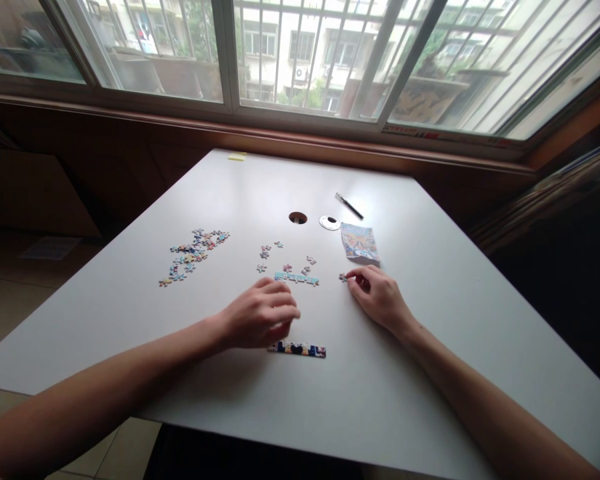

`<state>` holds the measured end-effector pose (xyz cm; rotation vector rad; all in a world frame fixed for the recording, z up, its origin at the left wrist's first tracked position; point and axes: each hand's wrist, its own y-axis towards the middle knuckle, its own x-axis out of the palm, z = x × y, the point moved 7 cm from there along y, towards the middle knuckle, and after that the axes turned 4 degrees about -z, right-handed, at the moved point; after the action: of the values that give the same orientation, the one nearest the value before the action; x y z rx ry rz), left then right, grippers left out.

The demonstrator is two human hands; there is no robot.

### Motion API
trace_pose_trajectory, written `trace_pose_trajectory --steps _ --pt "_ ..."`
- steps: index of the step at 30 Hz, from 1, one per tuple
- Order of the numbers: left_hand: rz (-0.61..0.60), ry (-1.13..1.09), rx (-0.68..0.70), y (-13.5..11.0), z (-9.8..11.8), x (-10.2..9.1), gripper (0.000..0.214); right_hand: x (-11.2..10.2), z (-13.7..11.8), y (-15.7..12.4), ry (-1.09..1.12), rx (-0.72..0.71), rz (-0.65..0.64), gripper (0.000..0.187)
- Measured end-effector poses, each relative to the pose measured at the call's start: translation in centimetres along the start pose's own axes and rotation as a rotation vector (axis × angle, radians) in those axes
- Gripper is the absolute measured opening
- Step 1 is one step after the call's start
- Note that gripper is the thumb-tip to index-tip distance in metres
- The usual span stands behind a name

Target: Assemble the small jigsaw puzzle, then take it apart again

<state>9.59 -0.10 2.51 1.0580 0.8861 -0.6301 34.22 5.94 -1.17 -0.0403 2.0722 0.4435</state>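
Note:
My left hand (263, 312) hovers over the table between two joined strips of jigsaw pieces. Its fingers are loosely bent and a little apart, with nothing visible in them. Beyond it lies a light-blue strip (297, 278); nearer to me is a dark-blue patterned strip (305, 350), its left end partly covered by the hand. Thumb and fingertips of my right hand (377, 293) pinch a small puzzle piece (343, 277) at the table surface, right of the light-blue strip. Several loose pieces (265, 252) lie behind the light-blue strip.
A spread of puzzle pieces (193, 253) covers part of the table's left side. Behind my right hand lies a folded picture sheet (360, 241). Further back are a black pen (350, 205), a round cover (329, 222) and a cable hole (298, 218). A window wall borders the far edge.

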Motion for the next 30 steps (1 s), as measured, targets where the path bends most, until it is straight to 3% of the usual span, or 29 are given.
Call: trace_pose_trajectory --steps 4,7,13,19,22,25,27,30 --pt "0.075 0.088 -0.286 -0.7 -6.1 -0.9 0.015 0.0 -0.1 0.0 -0.001 -0.003 0.007 0.021" --pt "0.066 0.126 -0.355 -0.7 -8.6 -1.0 0.018 0.1 -0.1 0.1 -0.012 -0.008 0.009 0.022" --pt "-0.111 0.194 -0.253 2.3 -9.1 -0.1 0.024 0.3 0.5 0.2 -0.002 0.009 0.023 0.023" --pt "-0.264 0.081 -0.155 5.2 -10.6 0.6 0.014 0.0 0.5 0.2 0.023 0.037 0.019 0.02" --pt "-0.234 -0.069 -0.248 5.4 -12.1 0.4 0.006 0.0 0.6 0.1 0.03 0.045 0.023 0.018" --pt "-0.128 -0.396 -0.476 4.6 -12.7 0.5 0.011 0.0 0.7 0.2 0.036 0.047 0.031 0.016" --pt "-0.051 -0.663 -0.63 3.7 -11.9 1.0 0.018 -0.3 0.1 0.2 0.043 0.015 0.056 0.015" --pt "0.003 -0.997 -0.746 2.9 -9.1 2.0 0.022 -1.1 -2.6 -0.3 0.107 -0.11 0.084 0.01"
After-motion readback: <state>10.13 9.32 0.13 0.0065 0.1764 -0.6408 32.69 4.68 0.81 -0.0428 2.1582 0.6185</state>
